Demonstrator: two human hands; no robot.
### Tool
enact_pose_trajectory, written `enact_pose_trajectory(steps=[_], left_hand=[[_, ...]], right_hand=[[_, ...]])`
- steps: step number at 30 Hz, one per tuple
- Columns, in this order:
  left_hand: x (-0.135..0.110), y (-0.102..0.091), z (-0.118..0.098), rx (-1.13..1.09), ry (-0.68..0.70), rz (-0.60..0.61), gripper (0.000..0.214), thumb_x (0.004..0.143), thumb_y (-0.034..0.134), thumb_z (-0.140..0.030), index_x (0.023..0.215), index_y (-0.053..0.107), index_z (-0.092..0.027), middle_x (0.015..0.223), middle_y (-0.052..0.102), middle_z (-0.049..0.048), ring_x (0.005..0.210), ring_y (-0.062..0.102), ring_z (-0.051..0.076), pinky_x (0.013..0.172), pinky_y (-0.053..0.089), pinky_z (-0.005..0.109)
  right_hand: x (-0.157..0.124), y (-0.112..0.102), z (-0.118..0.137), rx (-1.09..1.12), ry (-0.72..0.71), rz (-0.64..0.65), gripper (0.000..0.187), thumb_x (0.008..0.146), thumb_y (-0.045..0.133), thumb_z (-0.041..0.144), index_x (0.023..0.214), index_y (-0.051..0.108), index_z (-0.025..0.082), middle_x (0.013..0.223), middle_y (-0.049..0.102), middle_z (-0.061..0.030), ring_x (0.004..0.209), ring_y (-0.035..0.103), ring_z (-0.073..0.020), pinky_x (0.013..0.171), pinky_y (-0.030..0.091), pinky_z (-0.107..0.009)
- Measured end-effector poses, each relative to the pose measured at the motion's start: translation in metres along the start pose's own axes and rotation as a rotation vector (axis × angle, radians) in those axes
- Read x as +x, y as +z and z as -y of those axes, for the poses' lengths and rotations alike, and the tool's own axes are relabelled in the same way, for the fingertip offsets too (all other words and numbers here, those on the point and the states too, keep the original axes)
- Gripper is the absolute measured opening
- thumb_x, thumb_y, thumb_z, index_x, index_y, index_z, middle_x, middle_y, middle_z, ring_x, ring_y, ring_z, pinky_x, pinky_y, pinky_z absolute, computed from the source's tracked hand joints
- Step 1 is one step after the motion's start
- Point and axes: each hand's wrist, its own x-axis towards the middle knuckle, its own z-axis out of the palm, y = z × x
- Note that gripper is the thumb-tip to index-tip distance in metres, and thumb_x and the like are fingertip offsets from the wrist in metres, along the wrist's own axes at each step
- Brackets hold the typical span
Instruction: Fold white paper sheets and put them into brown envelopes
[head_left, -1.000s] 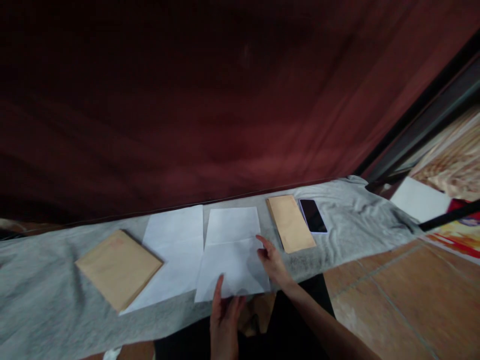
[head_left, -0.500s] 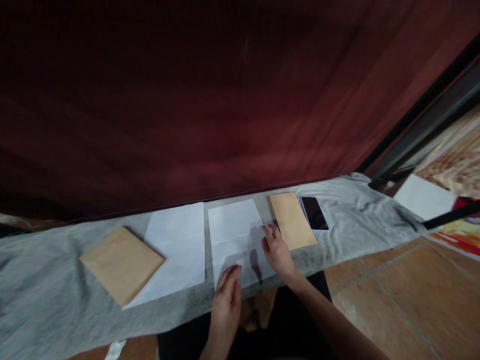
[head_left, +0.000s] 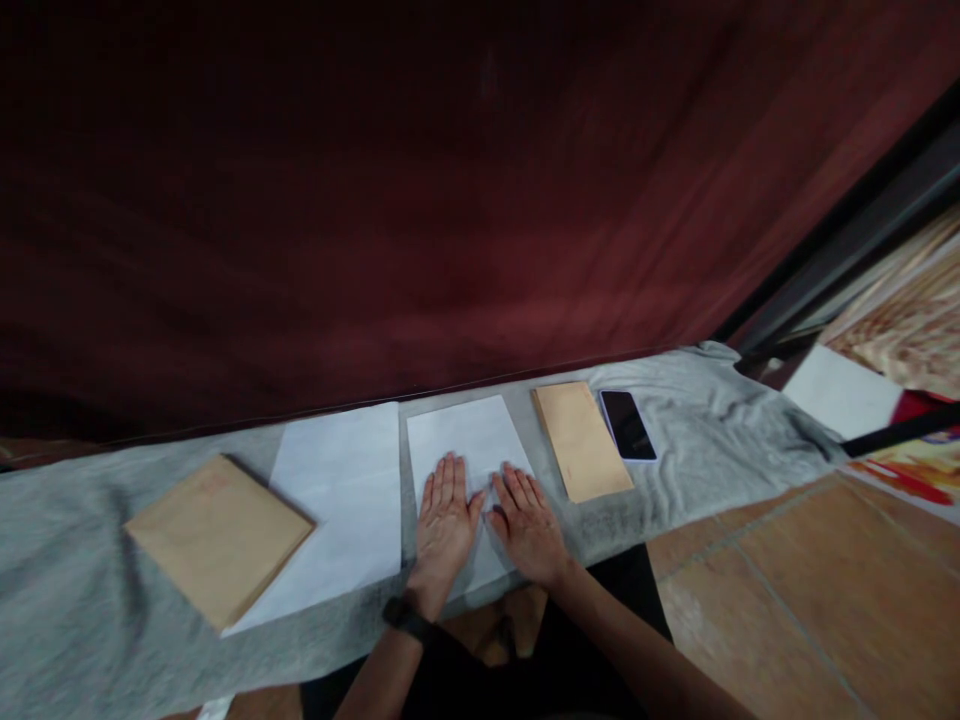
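A white sheet of paper (head_left: 465, 435) lies on the grey cloth (head_left: 697, 440) in front of me. My left hand (head_left: 444, 520) rests flat on its lower half with fingers stretched out. My right hand (head_left: 529, 525) lies flat beside it on the same sheet, fingers spread. Both palms press down and hold nothing. A black band sits on my left wrist.
A second white sheet (head_left: 337, 500) lies to the left, with a tan envelope (head_left: 217, 535) overlapping its left edge. A narrower tan envelope (head_left: 581, 440) and a dark phone (head_left: 628, 425) lie to the right. A dark red curtain hangs behind. Tiled floor shows at right.
Both hands moved forward onto the middle sheet and flattened on it. The sheet's near part, which reached further toward me, now lies shorter under my palms.
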Motion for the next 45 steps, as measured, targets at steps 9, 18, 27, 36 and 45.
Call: enact_pose_trajectory(steps=[9,18,27,36,45], left_hand=[[-0.017,-0.006,0.017,0.011,-0.035,-0.126,0.065,0.103,0.033,-0.045,0.153,0.035,-0.004,0.156,0.043,0.0235,0.149,0.036,0.033,0.119,0.036,0.053],[-0.092,-0.043,0.005,0.132,0.418,-0.011,0.063,0.097,0.051,-0.043,0.156,0.035,-0.025,0.162,0.038,0.0059,0.151,0.033,0.025,0.127,0.011,0.052],[-0.037,-0.052,0.009,-0.059,0.282,0.075,0.055,0.103,0.035,-0.037,0.155,0.036,-0.019,0.159,0.044,0.0104,0.149,0.037,0.022,0.123,0.031,0.048],[0.053,-0.005,0.022,0.037,0.037,0.095,0.055,0.098,0.030,-0.021,0.149,0.044,-0.005,0.159,0.039,0.0213,0.152,0.029,0.032,0.122,0.027,0.056],[0.055,0.001,0.029,0.004,-0.004,0.001,0.058,0.101,0.029,-0.034,0.152,0.039,-0.007,0.159,0.039,0.0183,0.152,0.031,0.028,0.124,0.025,0.052]], right_hand=[[-0.029,-0.015,-0.017,-0.074,-0.024,-0.009,0.063,0.104,0.044,0.038,0.158,0.031,0.009,0.163,0.031,-0.0189,0.148,0.035,-0.0326,0.117,0.038,-0.049],[-0.051,-0.025,-0.019,-0.086,-0.056,-0.002,0.062,0.104,0.046,0.038,0.157,0.032,0.008,0.162,0.033,-0.0192,0.148,0.036,-0.0319,0.118,0.037,-0.049],[0.012,-0.028,-0.027,0.151,-0.078,0.056,0.048,0.104,0.041,0.026,0.150,0.048,0.017,0.154,0.048,-0.0128,0.146,0.040,-0.0268,0.117,0.039,-0.052],[0.115,0.026,-0.008,0.096,-0.162,0.174,0.044,0.108,0.038,0.032,0.147,0.052,0.017,0.157,0.046,-0.0075,0.146,0.039,-0.0223,0.122,0.032,-0.044],[0.162,0.041,-0.043,-0.032,0.069,0.168,0.052,0.108,0.037,0.038,0.154,0.042,0.013,0.161,0.037,-0.0146,0.149,0.035,-0.0272,0.122,0.026,-0.047]])
